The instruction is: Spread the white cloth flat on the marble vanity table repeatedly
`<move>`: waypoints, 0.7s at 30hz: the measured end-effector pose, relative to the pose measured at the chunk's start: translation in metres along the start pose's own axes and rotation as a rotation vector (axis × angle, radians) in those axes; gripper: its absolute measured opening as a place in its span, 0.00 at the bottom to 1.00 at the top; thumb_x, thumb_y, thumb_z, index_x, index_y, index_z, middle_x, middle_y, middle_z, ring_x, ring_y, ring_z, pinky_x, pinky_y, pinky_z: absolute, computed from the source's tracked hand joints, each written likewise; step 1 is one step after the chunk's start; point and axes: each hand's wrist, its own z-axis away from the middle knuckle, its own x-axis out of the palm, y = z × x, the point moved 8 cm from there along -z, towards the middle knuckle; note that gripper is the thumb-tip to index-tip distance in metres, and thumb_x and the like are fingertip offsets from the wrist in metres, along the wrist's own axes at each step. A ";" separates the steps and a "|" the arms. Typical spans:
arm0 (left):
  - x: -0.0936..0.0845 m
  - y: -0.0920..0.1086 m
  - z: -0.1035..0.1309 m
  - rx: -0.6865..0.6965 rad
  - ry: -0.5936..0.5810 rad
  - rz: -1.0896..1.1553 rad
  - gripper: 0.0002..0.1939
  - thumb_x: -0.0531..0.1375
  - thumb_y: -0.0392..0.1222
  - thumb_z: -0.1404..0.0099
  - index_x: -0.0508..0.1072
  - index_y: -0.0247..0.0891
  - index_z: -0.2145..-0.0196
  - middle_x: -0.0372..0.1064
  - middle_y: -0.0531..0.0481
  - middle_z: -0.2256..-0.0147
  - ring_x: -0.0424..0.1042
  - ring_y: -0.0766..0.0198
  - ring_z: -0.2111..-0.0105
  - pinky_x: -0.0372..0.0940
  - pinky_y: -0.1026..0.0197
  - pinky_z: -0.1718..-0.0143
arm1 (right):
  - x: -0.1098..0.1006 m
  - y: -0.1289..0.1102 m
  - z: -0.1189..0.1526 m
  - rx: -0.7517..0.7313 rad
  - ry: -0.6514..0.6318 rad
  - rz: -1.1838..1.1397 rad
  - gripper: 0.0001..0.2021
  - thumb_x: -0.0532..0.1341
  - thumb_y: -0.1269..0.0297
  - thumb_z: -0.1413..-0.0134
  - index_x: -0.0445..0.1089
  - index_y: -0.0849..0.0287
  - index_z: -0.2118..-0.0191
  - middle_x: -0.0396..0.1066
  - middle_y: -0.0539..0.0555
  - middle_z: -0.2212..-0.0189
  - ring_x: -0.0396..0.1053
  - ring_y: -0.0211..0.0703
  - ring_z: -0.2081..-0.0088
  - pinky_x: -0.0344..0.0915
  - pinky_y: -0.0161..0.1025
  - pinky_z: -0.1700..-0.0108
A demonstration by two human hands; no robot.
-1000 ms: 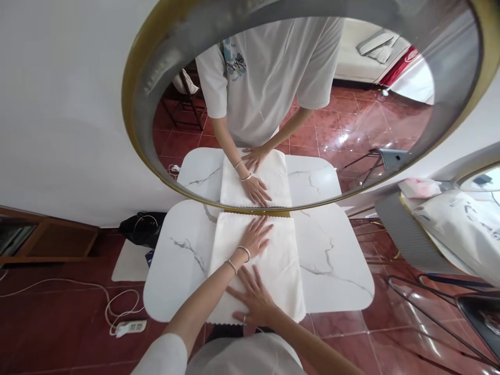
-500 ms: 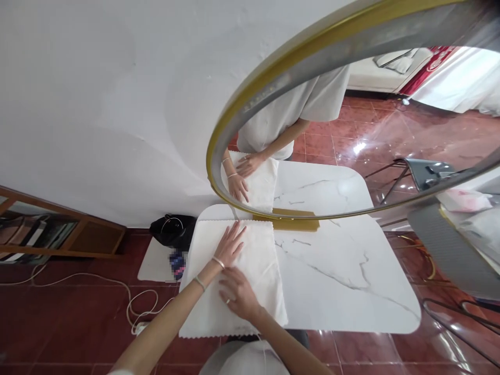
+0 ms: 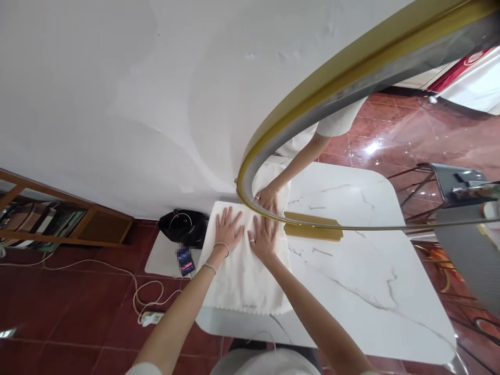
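The left hand (image 3: 228, 229) is lying palm down on a white cloth (image 3: 250, 284), its fingers spreading open and gripping nothing, two bracelets circling the wrist and forearm. The right hand (image 3: 264, 242) is pressing flat just beside it, wearing a ring, its fingers also opening out – closing on nothing. The cloth is covering the left end of the marbled white table (image 3: 351, 297), its scalloped near edge lying short of the table's near edge. At the far side a gold-rimmed mirror (image 3: 308, 107) is standing on a gold base (image 3: 312, 226) and reflecting an arm and hand. To the left, a black bag (image 3: 183, 229) and a phone (image 3: 185, 261) are resting on a pale surface (image 3: 158, 258) – well below the wall (image 3: 97, 104)
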 end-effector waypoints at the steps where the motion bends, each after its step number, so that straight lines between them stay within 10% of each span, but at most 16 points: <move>1: 0.000 -0.001 -0.009 0.001 0.000 0.008 0.27 0.50 0.50 0.32 0.57 0.48 0.37 0.39 0.47 0.32 0.38 0.48 0.32 0.37 0.37 0.35 | 0.002 0.001 -0.011 0.029 -0.014 0.002 0.29 0.44 0.54 0.35 0.48 0.62 0.33 0.48 0.67 0.34 0.41 0.61 0.33 0.35 0.67 0.38; 9: 0.002 -0.002 -0.028 -0.142 -0.008 0.059 0.25 0.46 0.47 0.30 0.61 0.36 0.39 0.47 0.39 0.34 0.43 0.51 0.33 0.36 0.41 0.33 | 0.012 0.011 -0.055 0.096 -0.052 -0.006 0.33 0.41 0.47 0.36 0.53 0.68 0.35 0.55 0.74 0.38 0.48 0.71 0.37 0.42 0.70 0.42; 17: -0.018 0.014 0.177 -0.251 0.020 -0.066 0.35 0.51 0.52 0.32 0.44 0.43 0.33 0.36 0.42 0.31 0.38 0.49 0.32 0.39 0.38 0.35 | -0.009 -0.002 0.038 -0.109 0.005 0.015 0.31 0.45 0.52 0.35 0.43 0.60 0.32 0.43 0.64 0.32 0.39 0.55 0.32 0.33 0.63 0.36; 21: -0.022 0.027 0.227 -0.244 0.007 -0.078 0.37 0.52 0.49 0.33 0.41 0.46 0.32 0.34 0.43 0.31 0.38 0.48 0.32 0.41 0.37 0.35 | -0.014 -0.006 0.082 -0.136 -0.020 0.011 0.33 0.46 0.53 0.35 0.36 0.57 0.30 0.39 0.63 0.31 0.37 0.56 0.32 0.36 0.62 0.36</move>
